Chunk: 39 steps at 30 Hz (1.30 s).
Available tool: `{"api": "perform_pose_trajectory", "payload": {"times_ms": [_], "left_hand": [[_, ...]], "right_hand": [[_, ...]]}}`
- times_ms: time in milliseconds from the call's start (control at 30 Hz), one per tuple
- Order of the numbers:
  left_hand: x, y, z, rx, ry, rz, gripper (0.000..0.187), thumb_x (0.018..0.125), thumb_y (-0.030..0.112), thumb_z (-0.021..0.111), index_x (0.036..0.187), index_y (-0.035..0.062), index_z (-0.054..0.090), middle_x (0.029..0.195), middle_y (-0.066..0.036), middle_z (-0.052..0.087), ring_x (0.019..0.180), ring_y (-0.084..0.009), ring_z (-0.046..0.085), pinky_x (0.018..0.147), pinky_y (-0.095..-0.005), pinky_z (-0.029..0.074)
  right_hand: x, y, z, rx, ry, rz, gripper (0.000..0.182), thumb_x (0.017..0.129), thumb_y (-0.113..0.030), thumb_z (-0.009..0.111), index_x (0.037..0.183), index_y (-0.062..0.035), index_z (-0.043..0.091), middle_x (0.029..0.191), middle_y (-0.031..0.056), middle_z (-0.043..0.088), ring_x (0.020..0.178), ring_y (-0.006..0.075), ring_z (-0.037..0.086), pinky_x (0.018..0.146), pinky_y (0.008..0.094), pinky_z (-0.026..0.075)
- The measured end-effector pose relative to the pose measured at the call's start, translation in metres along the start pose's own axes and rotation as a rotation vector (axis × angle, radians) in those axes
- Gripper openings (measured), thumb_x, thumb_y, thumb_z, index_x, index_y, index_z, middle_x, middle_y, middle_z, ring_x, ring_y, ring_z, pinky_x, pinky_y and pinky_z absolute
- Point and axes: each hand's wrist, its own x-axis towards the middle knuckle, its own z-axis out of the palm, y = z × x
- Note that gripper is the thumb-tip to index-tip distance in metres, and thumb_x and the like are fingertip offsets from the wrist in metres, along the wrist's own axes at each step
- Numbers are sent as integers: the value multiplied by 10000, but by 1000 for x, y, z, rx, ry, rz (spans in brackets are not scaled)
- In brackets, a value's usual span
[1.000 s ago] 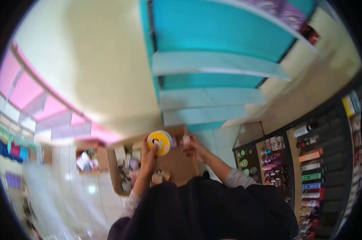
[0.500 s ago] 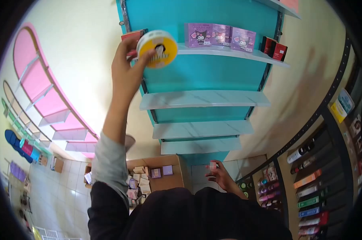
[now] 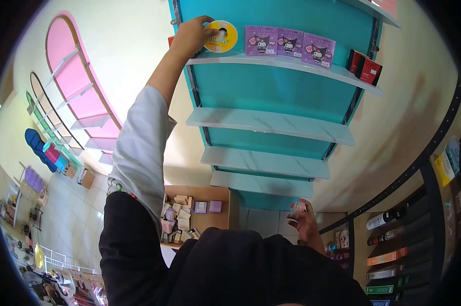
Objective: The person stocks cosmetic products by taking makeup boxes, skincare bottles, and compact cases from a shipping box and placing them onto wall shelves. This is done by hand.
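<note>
My left hand (image 3: 190,36) reaches up to the top shelf (image 3: 271,61), fingers closed on the left edge of a round yellow container (image 3: 222,36). Its printed face points toward me, and it stands upright at the shelf's surface. Just right of it are purple boxes (image 3: 261,41) with a cartoon character. Low down near the floor, my right hand (image 3: 306,224) is wrapped round a small clear and pinkish jar (image 3: 298,209); what it contains I cannot make out.
Red and black boxes (image 3: 364,67) stand at the shelf's right end. Lower marble-look shelves (image 3: 271,125) run below. A cardboard box (image 3: 233,209) of small packages sits on the floor. A dark rack (image 3: 429,204) of bottles and cartons borders the right; pink arched shelving (image 3: 67,51) is left.
My left hand has carried the yellow container up and right onto the top shelf, beside the purple boxes. My right hand has shifted slightly right, still holding the jar. The view has shifted.
</note>
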Motion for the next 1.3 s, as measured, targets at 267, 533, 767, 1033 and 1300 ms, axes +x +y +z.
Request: {"api": "perform_pose_trajectory", "payload": {"times_ms": [267, 533, 767, 1033, 1300], "left_hand": [[12, 4, 17, 91, -76, -1, 372, 780, 196, 664, 1127, 91, 575, 1041, -188, 617, 927, -309, 628, 725, -347, 543], [47, -9, 37, 182, -152, 50, 356, 770, 159, 672, 1107, 78, 588, 1080, -164, 597, 952, -315, 617, 739, -349, 540], [74, -10, 41, 277, -308, 28, 349, 777, 155, 669, 1103, 51, 597, 1096, -158, 595, 958, -304, 616, 743, -327, 537], [80, -13, 51, 266, -281, 51, 346, 796, 154, 648, 1117, 42, 590, 1104, -160, 595, 953, -288, 621, 753, -337, 536], [87, -17, 53, 383, -260, 111, 258, 781, 175, 621, 991, 27, 648, 1000, -205, 620, 925, -328, 609, 800, -395, 490]], "right_hand": [[7, -8, 1, 15, -43, -1, 451, 808, -143, 489, 1240, -178, 363, 1156, 91, 493, 862, 258, 581, 721, 359, 482], [10, -13, 1, 68, -28, -3, 449, 812, -101, 471, 1240, -177, 361, 1173, 102, 483, 867, 265, 583, 723, 364, 489], [7, -17, 4, 81, -7, -38, 437, 811, -97, 470, 1230, -165, 368, 1158, 111, 481, 859, 269, 583, 706, 361, 507], [9, -17, 0, 78, 9, -73, 443, 805, -106, 477, 1231, -168, 370, 1146, 108, 483, 862, 268, 582, 698, 359, 518], [10, -17, 6, 89, -11, -73, 442, 813, -108, 465, 1241, -162, 365, 1159, 113, 473, 877, 269, 579, 713, 367, 514]]}}
